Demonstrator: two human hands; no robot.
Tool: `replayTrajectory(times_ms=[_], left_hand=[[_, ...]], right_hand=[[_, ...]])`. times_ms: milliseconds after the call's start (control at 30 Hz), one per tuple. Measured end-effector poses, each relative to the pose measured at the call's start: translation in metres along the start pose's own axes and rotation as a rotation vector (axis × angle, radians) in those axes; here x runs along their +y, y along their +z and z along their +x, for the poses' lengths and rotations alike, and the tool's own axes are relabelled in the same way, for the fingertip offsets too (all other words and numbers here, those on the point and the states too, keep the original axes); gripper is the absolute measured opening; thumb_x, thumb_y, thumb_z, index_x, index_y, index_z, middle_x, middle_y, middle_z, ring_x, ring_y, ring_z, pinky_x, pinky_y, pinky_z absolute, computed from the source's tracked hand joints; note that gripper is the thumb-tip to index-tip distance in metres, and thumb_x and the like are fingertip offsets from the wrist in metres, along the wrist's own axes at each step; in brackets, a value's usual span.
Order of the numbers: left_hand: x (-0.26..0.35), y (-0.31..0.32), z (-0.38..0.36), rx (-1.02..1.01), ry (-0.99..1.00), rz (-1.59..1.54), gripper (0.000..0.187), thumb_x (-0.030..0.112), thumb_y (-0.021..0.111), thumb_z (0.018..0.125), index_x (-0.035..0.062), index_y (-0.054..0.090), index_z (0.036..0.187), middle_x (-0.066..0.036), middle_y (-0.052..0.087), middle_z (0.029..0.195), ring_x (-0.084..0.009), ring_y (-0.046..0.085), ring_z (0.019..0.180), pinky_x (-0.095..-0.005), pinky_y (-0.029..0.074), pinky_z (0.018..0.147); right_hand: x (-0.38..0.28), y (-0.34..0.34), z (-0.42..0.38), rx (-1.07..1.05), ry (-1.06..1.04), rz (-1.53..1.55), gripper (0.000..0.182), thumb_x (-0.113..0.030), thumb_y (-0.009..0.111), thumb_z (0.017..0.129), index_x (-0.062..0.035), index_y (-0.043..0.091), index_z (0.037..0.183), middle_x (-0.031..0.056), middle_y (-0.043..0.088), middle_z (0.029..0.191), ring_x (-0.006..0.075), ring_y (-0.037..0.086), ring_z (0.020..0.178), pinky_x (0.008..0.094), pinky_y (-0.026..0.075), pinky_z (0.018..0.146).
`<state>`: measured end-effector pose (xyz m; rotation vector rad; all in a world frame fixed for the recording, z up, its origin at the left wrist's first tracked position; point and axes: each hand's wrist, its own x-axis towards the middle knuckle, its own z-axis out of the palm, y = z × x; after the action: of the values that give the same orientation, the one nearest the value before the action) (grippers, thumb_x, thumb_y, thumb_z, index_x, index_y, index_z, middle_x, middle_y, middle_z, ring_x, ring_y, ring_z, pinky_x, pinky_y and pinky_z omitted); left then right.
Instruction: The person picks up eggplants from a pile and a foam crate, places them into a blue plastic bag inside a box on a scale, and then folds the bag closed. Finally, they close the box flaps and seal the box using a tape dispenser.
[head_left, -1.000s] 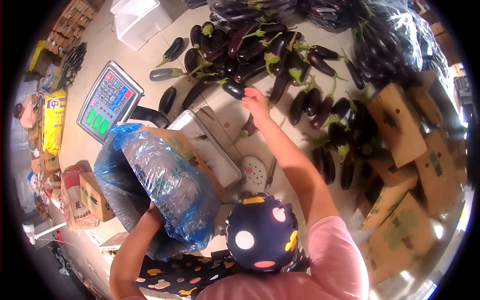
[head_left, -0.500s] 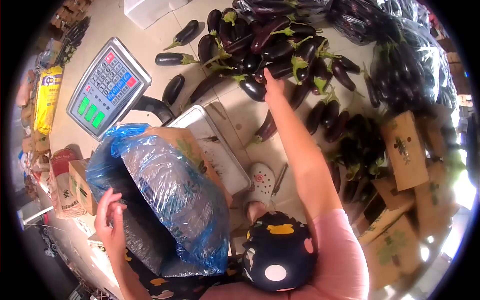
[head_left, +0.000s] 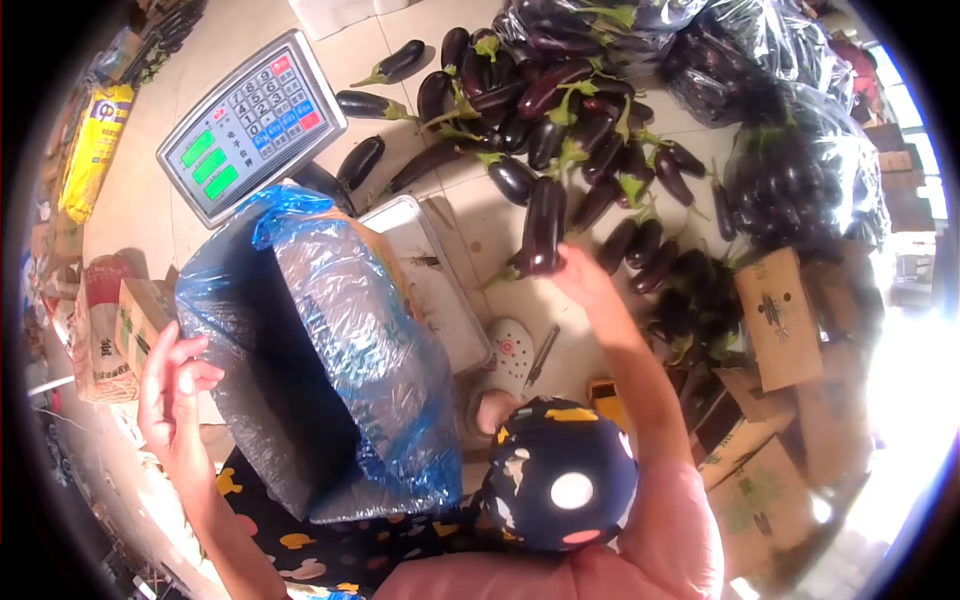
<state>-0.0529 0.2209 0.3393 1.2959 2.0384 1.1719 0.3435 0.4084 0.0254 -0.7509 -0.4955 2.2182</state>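
My right hand (head_left: 581, 278) grips a dark purple eggplant (head_left: 545, 225) by its lower end, its green stem pointing away from me. Just beyond it lies a spread-out heap of eggplants (head_left: 513, 182) on the tiled floor. To the left, my left hand (head_left: 178, 385) is held up with fingers apart and nothing in them. It is beside the open mouth of a box lined with a blue plastic bag (head_left: 370, 350), and the box's dark interior faces me. Whether anything lies deep inside cannot be made out.
A digital scale display (head_left: 252, 128) stands behind the lined box, its metal platform (head_left: 440, 290) beside it. Clear bags of eggplants (head_left: 800, 180) sit at the back right. Cardboard boxes (head_left: 780, 320) stand on the right, a red-and-white sack (head_left: 108, 335) on the left.
My right hand has drawn back from the heap toward me, now with an eggplant in it. My left hand has moved left, away from the lined box's opening. The view has shifted slightly.
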Motion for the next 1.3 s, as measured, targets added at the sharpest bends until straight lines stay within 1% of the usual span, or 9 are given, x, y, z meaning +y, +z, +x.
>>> replayTrajectory(times_ms=[100,367,500,567,700,933,1033,1133,1300], left_hand=[[0.001,-0.006,-0.005,0.003,0.023,-0.083,0.037,0.014,0.051,0.091,0.0000,0.049,0.125,-0.011,0.061,0.103,-0.0112,0.058,0.077,-0.0250,0.047,0.073],[-0.004,-0.028,-0.012,-0.006,0.030,-0.334,0.030,0.012,0.052,0.091,0.0003,0.054,0.119,-0.010,0.063,0.102,-0.0121,0.058,0.079,-0.0258,0.049,0.073],[-0.011,-0.040,-0.030,-0.442,0.099,0.061,0.022,0.016,0.052,0.090,0.0029,0.060,0.106,-0.007,0.066,0.091,-0.0146,0.061,0.077,-0.0285,0.049,0.066],[-0.014,-0.033,-0.049,-0.764,0.456,0.317,0.027,0.016,0.054,0.087,0.0032,0.058,0.111,-0.011,0.065,0.091,-0.0232,0.063,0.086,-0.0323,0.049,0.071],[-0.023,-0.005,-0.109,-1.186,0.562,0.407,0.054,0.011,0.059,0.075,0.0024,0.044,0.127,-0.013,0.059,0.107,-0.0288,0.059,0.095,-0.0364,0.051,0.068],[-0.036,0.001,-0.153,-1.016,0.858,0.689,0.081,0.009,0.064,0.062,-0.0038,0.031,0.135,-0.032,0.045,0.125,-0.0424,0.061,0.087,-0.0374,0.056,0.060],[-0.044,0.007,-0.160,-0.962,0.948,0.780,0.083,0.012,0.065,0.062,-0.0034,0.031,0.136,-0.031,0.045,0.125,-0.0414,0.061,0.087,-0.0369,0.056,0.058],[-0.049,0.010,-0.162,-0.957,0.975,0.798,0.084,0.015,0.067,0.063,-0.0020,0.031,0.137,-0.031,0.043,0.127,-0.0395,0.061,0.087,-0.0363,0.056,0.057],[-0.046,0.005,-0.160,-0.960,1.011,0.800,0.074,0.015,0.063,0.069,-0.0012,0.034,0.136,-0.029,0.045,0.124,-0.0387,0.061,0.091,-0.0357,0.056,0.057]], right_hand=[[-0.009,0.063,-0.049,-0.217,-0.007,-0.106,0.061,-0.023,0.068,0.078,-0.0003,0.042,0.128,0.0130,0.053,0.122,0.0239,0.054,0.111,0.0401,0.042,0.098],[-0.080,0.255,-0.093,-0.286,0.027,-0.255,0.073,-0.045,0.068,0.073,0.0011,0.042,0.124,0.0152,0.057,0.107,0.0222,0.062,0.079,0.0327,0.055,0.066],[-0.071,0.368,-0.125,-0.369,0.241,-0.539,0.073,-0.041,0.068,0.075,0.0008,0.037,0.127,0.0161,0.056,0.099,0.0205,0.062,0.071,0.0301,0.055,0.062],[-0.044,0.383,-0.120,-0.394,0.394,-0.701,0.073,-0.047,0.065,0.076,0.0026,0.039,0.122,0.0155,0.058,0.093,0.0203,0.063,0.070,0.0285,0.054,0.063],[0.013,0.408,-0.118,-0.187,0.565,-0.647,0.048,-0.033,0.060,0.086,-0.0019,0.046,0.119,0.0101,0.060,0.092,0.0171,0.063,0.077,0.0287,0.054,0.065],[0.084,0.392,-0.060,0.029,0.650,-0.637,0.032,-0.023,0.063,0.084,-0.0039,0.053,0.107,0.0073,0.060,0.090,0.0173,0.060,0.077,0.0322,0.052,0.067],[0.121,0.382,-0.043,0.077,0.528,-0.879,0.051,-0.023,0.066,0.079,0.0037,0.046,0.117,0.0143,0.059,0.104,0.0224,0.060,0.089,0.0351,0.051,0.076],[0.160,0.375,-0.028,0.214,0.362,-1.266,0.090,-0.023,0.070,0.071,0.0162,0.017,0.131,0.0268,0.039,0.129,0.0291,0.044,0.119,0.0334,0.039,0.096],[0.205,0.348,-0.005,0.554,0.258,-1.496,0.082,-0.011,0.059,0.076,0.0056,0.009,0.140,0.0260,0.029,0.139,0.0334,0.032,0.129,0.0341,0.030,0.105]])
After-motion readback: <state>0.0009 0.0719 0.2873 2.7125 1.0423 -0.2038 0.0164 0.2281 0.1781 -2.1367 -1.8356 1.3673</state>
